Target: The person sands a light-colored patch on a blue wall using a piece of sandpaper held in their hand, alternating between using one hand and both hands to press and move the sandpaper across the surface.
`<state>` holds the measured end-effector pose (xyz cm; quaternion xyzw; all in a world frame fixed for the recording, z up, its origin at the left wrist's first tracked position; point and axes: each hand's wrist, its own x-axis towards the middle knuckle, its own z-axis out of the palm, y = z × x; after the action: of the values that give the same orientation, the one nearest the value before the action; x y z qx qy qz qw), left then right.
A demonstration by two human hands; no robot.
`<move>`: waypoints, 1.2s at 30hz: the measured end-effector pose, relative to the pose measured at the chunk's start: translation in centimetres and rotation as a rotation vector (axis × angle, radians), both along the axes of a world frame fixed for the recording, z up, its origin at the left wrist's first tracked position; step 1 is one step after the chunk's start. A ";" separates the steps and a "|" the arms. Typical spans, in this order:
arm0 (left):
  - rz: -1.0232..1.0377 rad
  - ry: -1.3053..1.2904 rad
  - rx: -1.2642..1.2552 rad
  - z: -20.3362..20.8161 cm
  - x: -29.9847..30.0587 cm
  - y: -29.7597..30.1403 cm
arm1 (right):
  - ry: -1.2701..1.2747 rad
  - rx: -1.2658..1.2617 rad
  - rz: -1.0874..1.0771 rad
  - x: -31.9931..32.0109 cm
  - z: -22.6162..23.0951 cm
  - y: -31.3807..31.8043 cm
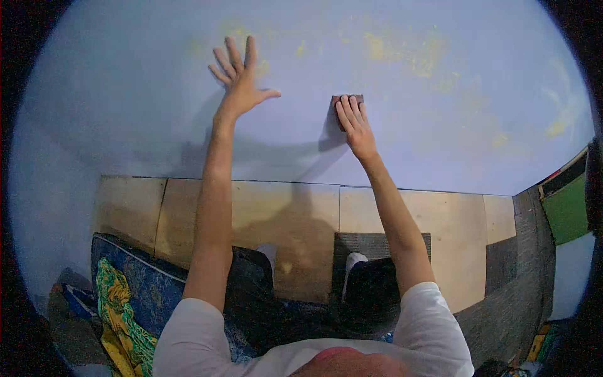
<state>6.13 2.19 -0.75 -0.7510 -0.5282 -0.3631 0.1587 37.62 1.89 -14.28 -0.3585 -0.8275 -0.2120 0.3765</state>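
Note:
My left hand (239,81) lies against the pale blue wall (295,119), its fingers spread wide and nothing in it. Lower and to the right, my right hand (357,129) grips a dark reddish-brown rectangular pad (336,108) and holds it to the same wall. The fingers lie over the pad's outer face, so most of it is covered; whether it is a sanding pad or a sponge I cannot tell. Yellowish patches (408,53) mark the wall above and to the right of the pad, and fainter ones lie around my left fingertips.
Light wooden panels (282,207) run along the wall's foot, with a dark ridged mat (377,242) by my feet. At the left lie a dark blue mattress (147,283) and a yellow-green cloth (116,295). A green panel (565,210) stands at the far right.

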 end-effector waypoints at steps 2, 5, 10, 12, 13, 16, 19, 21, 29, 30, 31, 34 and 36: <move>-0.002 0.004 0.010 -0.1 0.0 0.0 | 0.007 -0.007 0.021 0.0 -0.3 0.0; -0.013 0.009 0.025 -0.2 0.0 0.1 | -0.008 -0.031 0.016 0.1 -1.0 0.0; 0.003 0.013 0.003 0.0 0.4 0.3 | -0.023 -0.071 -0.029 -0.1 -2.5 0.2; -0.009 0.004 -0.009 0.3 0.5 0.2 | -0.014 -0.098 -0.021 0.0 -2.5 0.4; -0.016 0.000 -0.015 0.3 0.5 0.1 | 0.003 -0.101 -0.008 -0.2 -2.2 0.2; -0.005 0.005 -0.011 0.4 0.8 0.0 | 0.026 -0.074 0.028 -0.6 -0.8 -0.2; 0.005 0.022 0.008 0.5 1.3 -0.8 | 0.018 -0.086 0.033 -1.1 1.5 -1.0; 0.008 0.027 0.028 0.9 1.4 -1.0 | 0.050 -0.042 0.040 -1.9 2.7 -0.9; 0.012 0.041 0.069 -0.1 1.2 -0.3 | 0.034 -0.067 0.030 -2.8 -0.9 -1.0; 0.009 0.033 0.069 0.0 1.3 -0.3 | 0.010 -0.071 0.021 -2.6 -1.6 -0.8; 0.005 0.033 0.063 0.0 1.5 -0.3 | 0.033 -0.073 0.003 -2.9 -1.6 -1.0; 0.007 0.042 0.060 0.2 1.6 -0.5 | 0.088 -0.030 0.069 -3.7 -0.1 -0.6; 0.008 0.026 0.046 0.2 0.9 -0.7 | 0.050 -0.025 0.051 -5.2 2.7 -1.2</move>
<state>7.06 1.54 -0.59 -0.7495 -0.5207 -0.3648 0.1845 32.44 0.69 -11.54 -0.3471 -0.8293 -0.1829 0.3979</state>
